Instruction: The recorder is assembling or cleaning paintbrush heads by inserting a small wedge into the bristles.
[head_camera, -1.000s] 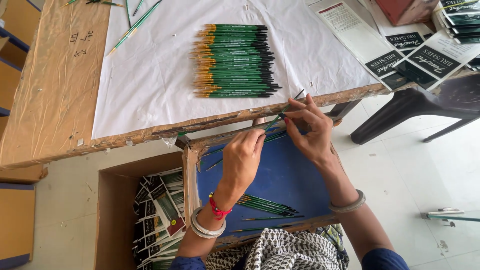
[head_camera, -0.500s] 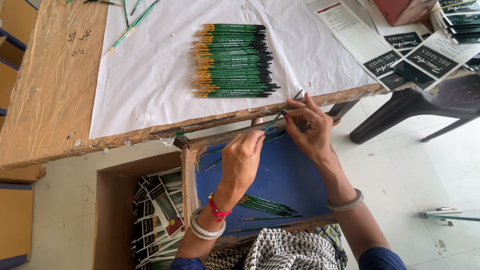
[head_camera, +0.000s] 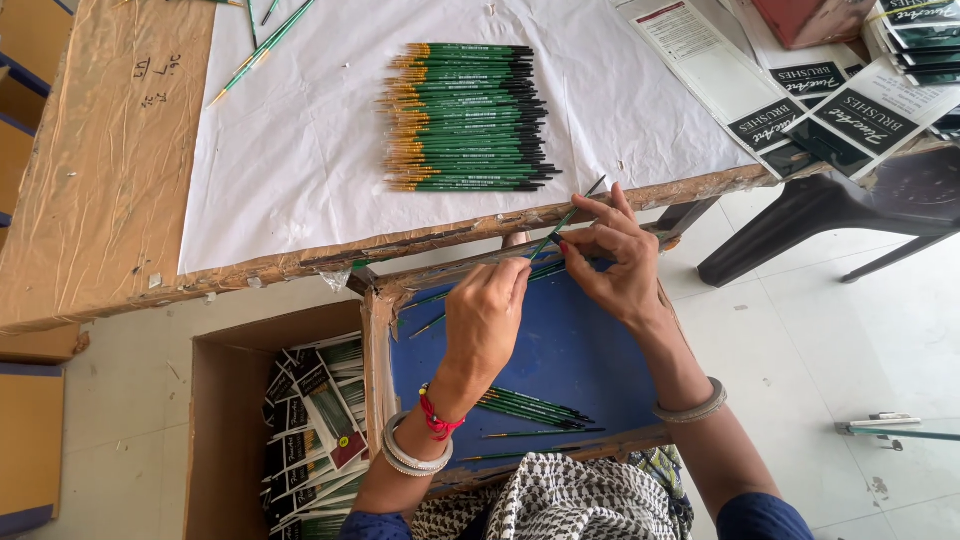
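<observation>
- Head view: cardboard box (head_camera: 215, 420) of packaged brushes, low left.
- Left hand (head_camera: 487, 312) curled, fingertips pinching a thin green brush (head_camera: 560, 225) over the blue tray (head_camera: 560, 350).
- Right hand (head_camera: 615, 255) pinches the same brush.
- Brush stack (head_camera: 465, 118) lies on the desk (head_camera: 100, 190).

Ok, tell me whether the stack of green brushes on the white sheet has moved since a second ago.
No. The stack of green brushes lies in the same spot on the white sheet, as far from the table edge as before.

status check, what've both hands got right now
Left hand and right hand together pinch a green brush over the blue tray. Brush stack on white sheet, untouched. Nothing in the way.
</observation>
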